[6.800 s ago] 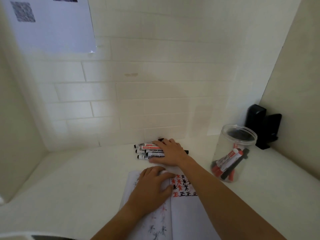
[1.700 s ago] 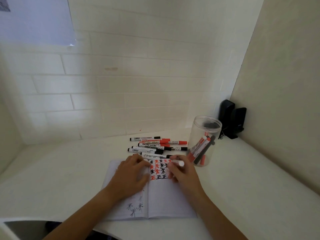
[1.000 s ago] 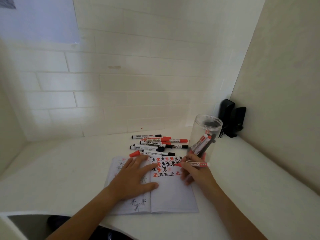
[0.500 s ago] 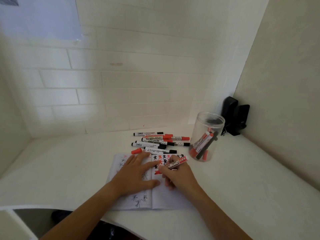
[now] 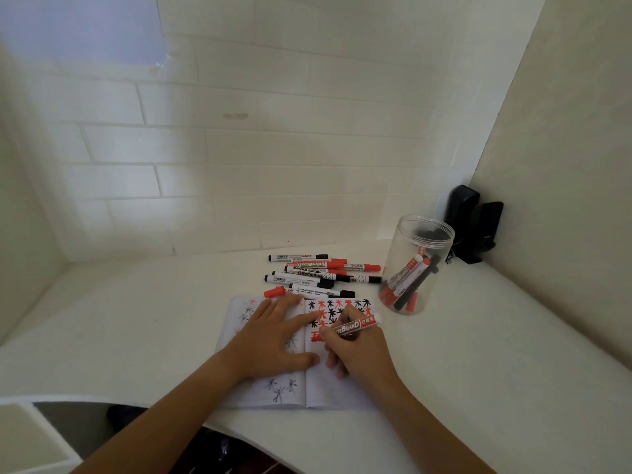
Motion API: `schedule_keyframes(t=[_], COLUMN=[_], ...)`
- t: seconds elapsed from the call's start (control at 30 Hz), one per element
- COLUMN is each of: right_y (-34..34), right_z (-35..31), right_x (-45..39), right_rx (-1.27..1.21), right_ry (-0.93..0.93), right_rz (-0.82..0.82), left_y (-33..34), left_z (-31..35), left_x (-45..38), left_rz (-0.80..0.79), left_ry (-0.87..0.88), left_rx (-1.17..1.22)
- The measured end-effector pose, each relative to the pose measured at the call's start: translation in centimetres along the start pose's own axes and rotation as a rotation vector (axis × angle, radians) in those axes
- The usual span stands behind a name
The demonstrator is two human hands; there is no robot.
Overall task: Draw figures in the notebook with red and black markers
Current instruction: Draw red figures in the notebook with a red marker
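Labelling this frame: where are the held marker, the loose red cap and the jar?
Held marker [image 5: 354, 326], head view, printed barrel.
Red cap [image 5: 274, 291], head view, its middle.
Jar [image 5: 407, 268], head view, clear wall.

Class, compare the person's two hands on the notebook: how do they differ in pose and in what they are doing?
The left hand lies flat with fingers spread, pressing the notebook's left page; the right hand is curled, gripping a red marker. The left hand holds nothing; the right hand's marker points at the right page's red figures. Both rest on the open notebook.
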State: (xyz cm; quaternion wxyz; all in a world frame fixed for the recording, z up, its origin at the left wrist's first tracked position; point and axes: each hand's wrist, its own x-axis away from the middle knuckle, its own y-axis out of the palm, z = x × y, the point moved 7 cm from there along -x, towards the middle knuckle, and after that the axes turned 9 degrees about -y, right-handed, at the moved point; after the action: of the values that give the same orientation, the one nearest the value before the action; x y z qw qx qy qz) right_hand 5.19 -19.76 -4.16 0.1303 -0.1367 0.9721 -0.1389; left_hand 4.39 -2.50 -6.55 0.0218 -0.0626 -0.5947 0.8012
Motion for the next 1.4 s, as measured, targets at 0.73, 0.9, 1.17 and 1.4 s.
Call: schedule_keyframes(t=[0.73, 0.9, 1.17, 1.4], right_y=[-0.48, -0.44, -0.25, -0.44], right_z=[0.55, 0.56, 0.74, 0.42], right_x=[0.08, 0.11, 0.05, 0.26], right_rx=[0.032, 0.027, 0.064, 0.060], right_ry=[0.004, -0.010, -0.013, -0.029], right_rz=[0.043, 0.038, 0.009, 0.023], left_y=[-0.05, -0.09, -0.08, -0.04], left_z=[-0.01, 0.01, 0.00, -0.01], left_x=[0.02, 0.07, 0.11, 0.09], left_rz=[0.024, 0.026, 0.028, 0.027], left_ry=[0.008, 0.018, 0.012, 0.016], left_rx=[0.003, 0.010, 0.005, 0.012])
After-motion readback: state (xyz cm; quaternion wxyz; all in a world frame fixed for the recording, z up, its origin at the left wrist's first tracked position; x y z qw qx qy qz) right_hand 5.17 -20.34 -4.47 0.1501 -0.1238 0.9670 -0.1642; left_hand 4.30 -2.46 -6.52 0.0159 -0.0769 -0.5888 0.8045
